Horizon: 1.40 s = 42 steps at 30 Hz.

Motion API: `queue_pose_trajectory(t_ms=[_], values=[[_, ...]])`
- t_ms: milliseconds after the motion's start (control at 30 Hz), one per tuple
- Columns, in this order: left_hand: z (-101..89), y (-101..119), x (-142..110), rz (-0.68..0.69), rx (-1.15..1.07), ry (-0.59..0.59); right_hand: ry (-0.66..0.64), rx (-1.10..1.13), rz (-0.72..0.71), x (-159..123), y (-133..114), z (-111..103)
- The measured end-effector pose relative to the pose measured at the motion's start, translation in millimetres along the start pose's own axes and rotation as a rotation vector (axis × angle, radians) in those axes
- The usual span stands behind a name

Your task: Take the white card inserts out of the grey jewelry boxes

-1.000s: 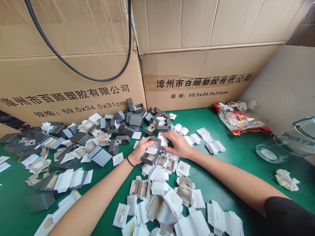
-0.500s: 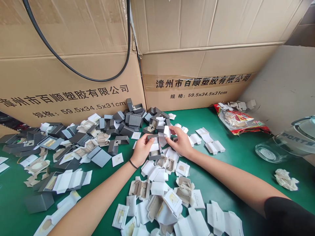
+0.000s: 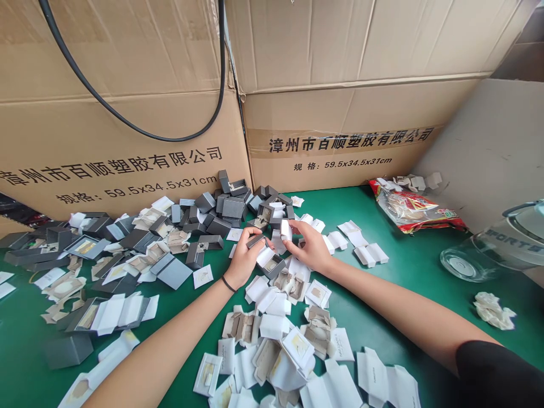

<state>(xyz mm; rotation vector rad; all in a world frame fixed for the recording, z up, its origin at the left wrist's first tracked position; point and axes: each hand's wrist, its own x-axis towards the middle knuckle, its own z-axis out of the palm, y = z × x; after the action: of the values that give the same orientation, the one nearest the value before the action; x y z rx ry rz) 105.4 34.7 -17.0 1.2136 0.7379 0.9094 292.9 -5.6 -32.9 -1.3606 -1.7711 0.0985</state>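
Note:
My left hand [image 3: 243, 258] is closed around a small dark grey hinged box [image 3: 274, 267], whose lid stands open and whose inside shows white. In my right hand [image 3: 310, 245] a small folded white card insert [image 3: 286, 230] is pinched between thumb and fingers, just right of the box. Below both hands spreads a pile of white and brown card inserts [image 3: 272, 324]. Several dark grey boxes [image 3: 233, 207] lie heaped behind my hands. More boxes mixed with inserts [image 3: 136, 241] cover the left side.
Two large cardboard cartons [image 3: 123, 124] stand along the back, with a black cable [image 3: 170, 137] hanging in front. On the right of the green table [image 3: 408, 294] are a red snack bag [image 3: 414, 207], a clear plastic jug [image 3: 488, 249] and crumpled tissue [image 3: 495, 310].
The box in my left hand has turned and tilted, its lower end shifting to the right. My right hand has moved slightly, still with the white insert in it.

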Motion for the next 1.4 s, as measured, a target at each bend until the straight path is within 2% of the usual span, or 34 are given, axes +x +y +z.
queue_pose_trajectory(t_ms=[233,467,567,700,767,1100,1400], values=[[-1.5,-1,-1,0.182,0.255,0.090,0.002,-0.081,-0.209,1,-7,-3],[-0.2,0,-1,0.240,0.354,0.112,0.021,-0.196,-0.246,1,-11,-5],[0.4,2,-1,0.246,0.405,0.133,-0.029,-0.167,-0.309,-1,-16,-5],[0.8,4,-1,0.252,0.488,0.091,-0.149,-0.077,-0.397,-3,-20,-4],[0.9,4,-2,0.249,0.507,0.072,-0.175,-0.017,-0.380,-3,-21,-3],[1.3,3,-4,0.229,0.495,0.025,-0.161,0.238,-0.124,-3,-24,-5],[-0.3,2,-6,0.195,0.450,-0.037,-0.234,0.263,-0.092,-1,-21,-2]])
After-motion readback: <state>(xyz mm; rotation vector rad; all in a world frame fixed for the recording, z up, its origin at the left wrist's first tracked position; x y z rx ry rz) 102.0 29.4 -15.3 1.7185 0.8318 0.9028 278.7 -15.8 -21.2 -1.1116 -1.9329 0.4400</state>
